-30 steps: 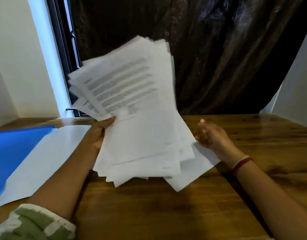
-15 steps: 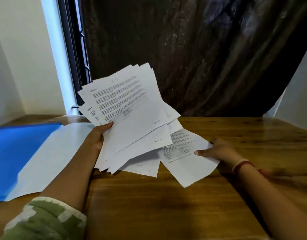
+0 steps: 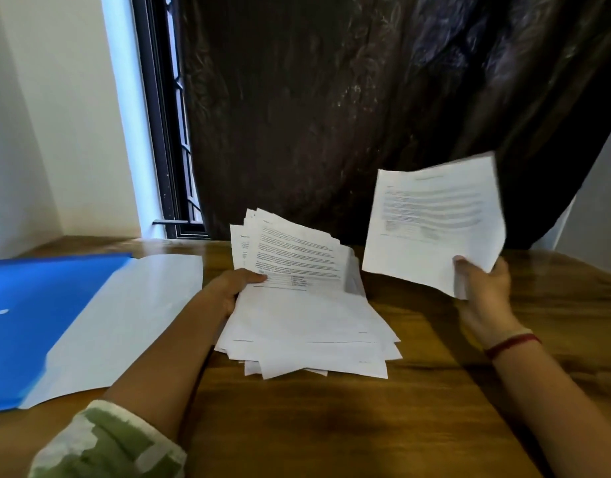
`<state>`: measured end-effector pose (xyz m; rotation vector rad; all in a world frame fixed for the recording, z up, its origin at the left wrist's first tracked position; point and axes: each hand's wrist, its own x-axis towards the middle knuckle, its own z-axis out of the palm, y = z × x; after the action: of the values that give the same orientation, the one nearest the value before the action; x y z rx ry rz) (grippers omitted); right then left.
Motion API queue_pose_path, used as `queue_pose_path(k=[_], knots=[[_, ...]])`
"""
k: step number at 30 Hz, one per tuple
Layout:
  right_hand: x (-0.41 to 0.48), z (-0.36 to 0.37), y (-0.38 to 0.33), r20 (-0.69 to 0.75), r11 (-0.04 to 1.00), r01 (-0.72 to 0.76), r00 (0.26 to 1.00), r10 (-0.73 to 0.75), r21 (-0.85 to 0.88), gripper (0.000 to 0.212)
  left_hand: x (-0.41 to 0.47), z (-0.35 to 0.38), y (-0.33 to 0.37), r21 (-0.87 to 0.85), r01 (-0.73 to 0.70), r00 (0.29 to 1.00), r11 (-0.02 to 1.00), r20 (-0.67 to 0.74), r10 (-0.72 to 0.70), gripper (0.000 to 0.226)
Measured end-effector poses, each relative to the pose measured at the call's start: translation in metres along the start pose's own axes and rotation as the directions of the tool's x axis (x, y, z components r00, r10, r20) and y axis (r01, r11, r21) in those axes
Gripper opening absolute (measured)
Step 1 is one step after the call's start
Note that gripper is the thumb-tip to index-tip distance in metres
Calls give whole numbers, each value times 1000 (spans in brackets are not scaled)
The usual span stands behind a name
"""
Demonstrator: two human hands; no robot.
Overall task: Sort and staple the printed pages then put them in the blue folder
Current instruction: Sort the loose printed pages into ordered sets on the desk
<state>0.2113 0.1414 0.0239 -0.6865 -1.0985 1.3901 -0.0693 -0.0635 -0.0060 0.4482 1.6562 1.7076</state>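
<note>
A loose stack of printed pages (image 3: 307,312) is fanned out, its lower edge on the wooden table (image 3: 366,426). My left hand (image 3: 233,286) grips the stack at its left edge, thumb on the top sheet. My right hand (image 3: 483,291) holds a single printed page (image 3: 435,222) lifted up to the right of the stack, pinched at its lower right corner. The blue folder (image 3: 38,315) lies open at the left, its pale inner flap (image 3: 124,322) spread toward the stack. No stapler is in view.
A dark curtain (image 3: 348,108) hangs behind the table's far edge. A window frame (image 3: 159,132) and white wall stand at the back left. Bare wood lies in front of the stack and to the right.
My right hand has pulled one page out from under the stack and raised it to the right. My left hand has lowered the stack toward the table.
</note>
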Motion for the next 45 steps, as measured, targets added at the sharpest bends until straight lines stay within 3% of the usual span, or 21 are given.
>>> queue_pose_path(k=[2, 6, 11, 14, 16, 18, 20, 22, 25, 27, 28, 29, 31, 33, 34, 36, 38, 41, 43, 45], knots=[[-6, 5, 10, 88, 989, -149, 985, 150, -16, 51, 1, 3, -2, 23, -5, 999, 1000, -36, 6, 36], [-29, 23, 29, 254, 955, -238, 927, 277, -176, 53, 2, 10, -3, 17, -48, 994, 999, -98, 49, 29], [-64, 42, 38, 480, 903, -201, 792, 378, -379, 56, -3, 13, 0, 52, -59, 996, 997, -64, 62, 28], [-69, 44, 37, 594, 896, -238, 681, 429, -374, 47, -4, 15, -3, 153, -45, 998, 987, -30, 50, 24], [-67, 43, 32, 599, 918, -252, 698, 392, -307, 38, -4, 15, -4, 154, -9, 1000, 988, -18, 12, 27], [-59, 41, 28, 520, 944, -136, 807, 281, -300, 31, -6, 11, -1, 66, 16, 999, 998, 35, -19, 26], [-45, 35, 27, 383, 943, -1, 913, 137, -333, 21, -7, 3, 4, -62, -7, 997, 998, 75, 12, 27], [-29, 27, 28, 223, 936, 28, 973, 54, -350, 15, -6, -8, 8, -220, -86, 993, 972, 61, 102, 28], [-25, 20, 30, 226, 926, -13, 968, 106, -377, 17, -5, -27, 15, -456, -177, 984, 872, -81, 157, 21], [-38, 23, 33, 388, 945, -133, 888, 247, -298, 16, -9, -36, 16, -498, -163, 983, 851, -154, 98, 18], [-47, 26, 35, 493, 937, -95, 830, 262, -336, 21, -13, -37, 17, -476, -149, 983, 866, -165, 79, 15], [-57, 30, 36, 597, 889, 54, 759, 260, -455, 31, -14, -37, 16, -473, -143, 984, 870, -166, 71, 14], [-71, 38, 45, 749, 640, 456, 588, 306, -619, 62, -16, -35, 15, -534, -112, 987, 838, -157, 33, 15], [-82, 46, 59, 786, 373, 701, 466, 406, -609, 84, -18, -34, 12, -554, -76, 993, 829, -122, 10, 20], [-85, 48, 64, 772, 261, 762, 444, 455, -593, 89, -19, -34, 11, -557, -64, 993, 828, -121, -5, 23], [-82, 51, 66, 720, 181, 756, 480, 501, -629, 91, -16, -37, 8, -612, -60, 989, 788, -143, -36, 33], [-69, 48, 60, 681, 270, 643, 563, 468, -717, 79, -13, -38, 8, -650, -103, 983, 753, -181, -21, 36], [-46, 35, 51, 616, 476, 421, 677, 402, -772, 38, -18, -35, 9, -512, -182, 975, 839, -205, 86, 20], [-35, 24, 49, 588, 493, 385, 720, 369, -780, 18, -19, -37, 9, -446, -187, 976, 875, -188, 113, 27], [-26, 16, 47, 596, 438, 453, 755, 274, -776, 13, -15, -38, 8, -434, -167, 976, 885, -199, 87, 33]])
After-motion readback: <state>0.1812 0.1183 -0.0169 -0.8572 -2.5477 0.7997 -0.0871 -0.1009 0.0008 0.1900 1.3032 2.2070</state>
